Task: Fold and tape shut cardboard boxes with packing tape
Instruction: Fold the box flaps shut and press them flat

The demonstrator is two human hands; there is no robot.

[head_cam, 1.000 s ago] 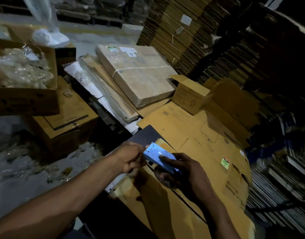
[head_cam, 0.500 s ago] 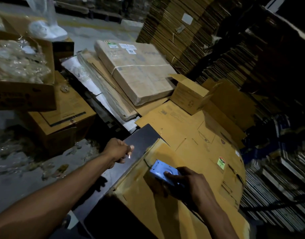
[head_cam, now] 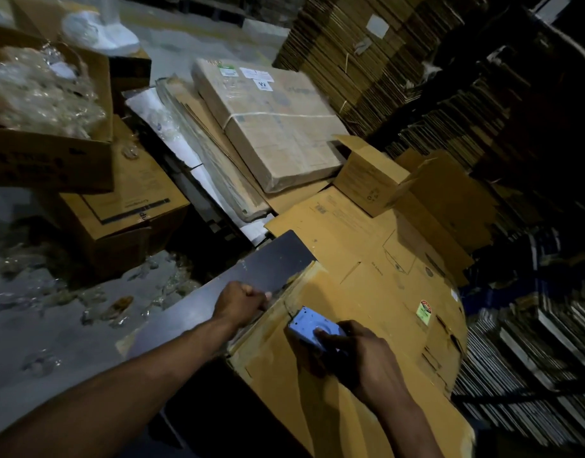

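Right hand [head_cam: 357, 355]: fingers curled round blue tape dispenser [head_cam: 312, 327], pressed on cardboard box [head_cam: 367, 292] top near its left edge. Left hand [head_cam: 240, 304]: fisted, pinching at box's left edge beside dark board [head_cam: 271, 266]. Beyond: strapped carton [head_cam: 271, 127], stacked flat cardboard [head_cam: 367, 61].

Gripping blue tape dispenser [head_cam: 312, 327] in right hand [head_cam: 357, 355] atop cardboard box [head_cam: 321, 401]; left hand [head_cam: 240, 304] curling at box's edge.

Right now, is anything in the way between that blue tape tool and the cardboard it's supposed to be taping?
Nothing visible. The right hand grips the blue tape dispenser, which sits directly against the cardboard box near its left edge. The left hand, curled at that edge, is beside the dispenser, not in front of it.
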